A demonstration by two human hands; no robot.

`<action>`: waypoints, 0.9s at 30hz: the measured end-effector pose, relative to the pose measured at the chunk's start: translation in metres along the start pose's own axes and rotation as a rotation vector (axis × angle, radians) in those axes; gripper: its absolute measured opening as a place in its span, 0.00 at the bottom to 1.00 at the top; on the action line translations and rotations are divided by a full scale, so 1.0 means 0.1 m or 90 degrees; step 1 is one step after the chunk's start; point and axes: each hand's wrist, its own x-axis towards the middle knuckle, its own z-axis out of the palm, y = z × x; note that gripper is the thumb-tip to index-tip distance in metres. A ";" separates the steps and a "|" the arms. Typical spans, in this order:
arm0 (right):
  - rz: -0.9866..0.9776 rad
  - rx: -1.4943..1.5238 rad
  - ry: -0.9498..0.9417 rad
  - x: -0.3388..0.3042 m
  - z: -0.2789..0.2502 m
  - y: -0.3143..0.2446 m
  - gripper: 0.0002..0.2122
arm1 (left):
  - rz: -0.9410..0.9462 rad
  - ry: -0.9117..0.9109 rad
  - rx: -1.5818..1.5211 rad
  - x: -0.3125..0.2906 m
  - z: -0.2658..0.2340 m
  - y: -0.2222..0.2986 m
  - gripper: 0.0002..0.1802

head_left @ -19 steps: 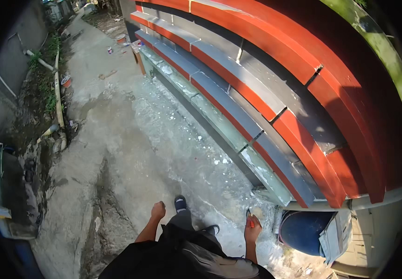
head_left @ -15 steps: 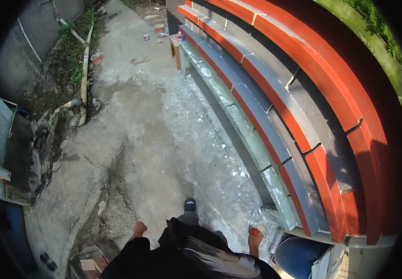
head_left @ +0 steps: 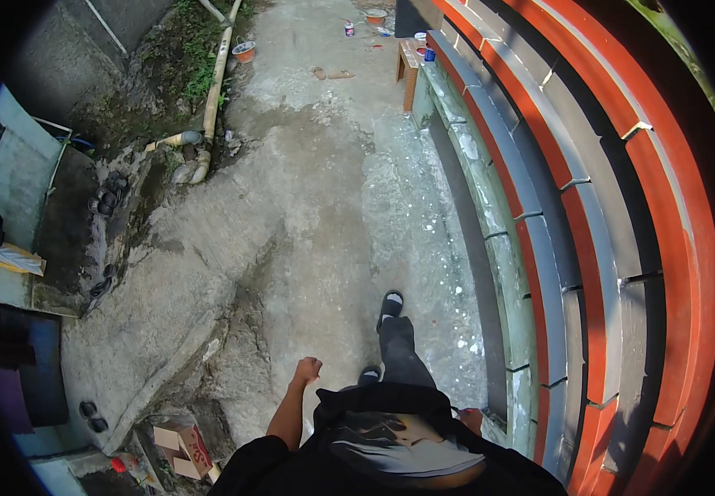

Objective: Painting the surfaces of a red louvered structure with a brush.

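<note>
My left hand hangs out ahead of my body over the concrete path, its fingers curled into a loose fist with nothing visible in them. Low on the right, my right hand is beside my hip, partly covered by my dark clothing. Its fingers are closed, and a small dark bit shows at their edge, too little to name. Neither hand touches the stepped ledges, painted red and grey, which curve along my right. One dark slide sandal is forward on the path, my other foot behind it.
A small brown stand holds a blue can at the ledges' far end. Orange buckets stand farther off. A pale pipe runs along the left dirt strip. Broken concrete and an open cardboard box lie lower left.
I have stepped forward along the path, and the view has swung left. My left hand has swung ahead; my right hand has dropped back beside my body, where a reddish item showed in it earlier.
</note>
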 end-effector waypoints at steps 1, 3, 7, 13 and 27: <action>0.033 0.019 -0.011 0.22 -0.14 -0.27 0.17 | -0.120 0.026 -0.164 0.22 -0.22 0.18 0.14; -0.045 -0.065 -0.051 0.65 -0.31 -0.59 0.18 | -0.242 0.093 -0.343 0.54 -0.62 0.33 0.21; -0.269 0.146 -0.121 1.62 -0.93 -1.75 0.13 | -0.348 0.128 -0.360 1.05 -1.29 0.28 0.19; -0.152 0.141 -0.026 3.06 -2.05 -4.23 0.13 | -0.409 0.244 -0.405 1.87 -1.92 0.40 0.13; -0.008 0.207 -0.039 4.69 -2.88 -6.72 0.11 | -0.388 0.171 -0.321 5.16 -3.70 -0.16 0.21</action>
